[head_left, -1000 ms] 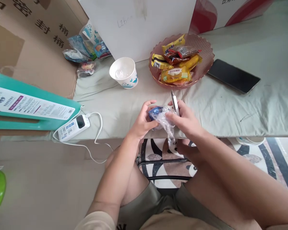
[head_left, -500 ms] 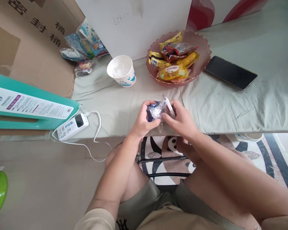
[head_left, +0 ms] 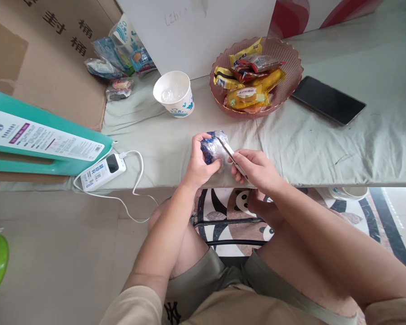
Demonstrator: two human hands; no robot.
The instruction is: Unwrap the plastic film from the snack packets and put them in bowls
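Observation:
My left hand [head_left: 200, 161] is closed around a small blue package in clear plastic wrap [head_left: 214, 148], thumb along its near side. A slim white utility knife [head_left: 236, 161] is gripped in my right hand [head_left: 255, 167]. Its thin blade points up and left and lies over the wrap, though I cannot tell whether it cuts into it. Both hands are just above the front of the cloth-covered table [head_left: 301, 158]. Beyond them stands a white paper cup [head_left: 183, 106] with crumpled clear plastic inside.
A pink ribbed bowl [head_left: 292, 67] holds several wrapped snacks. Right of it lies a black phone [head_left: 329, 100]. At the left are a green jug [head_left: 37, 104], a white power strip [head_left: 103, 171] with a cable, and a cardboard box [head_left: 64, 67]. Packaged snacks [head_left: 120, 89] sit by the box.
My right hand has drawn back from the package and turned the knife, so its blade now lies across the wrap. My left hand still holds the package.

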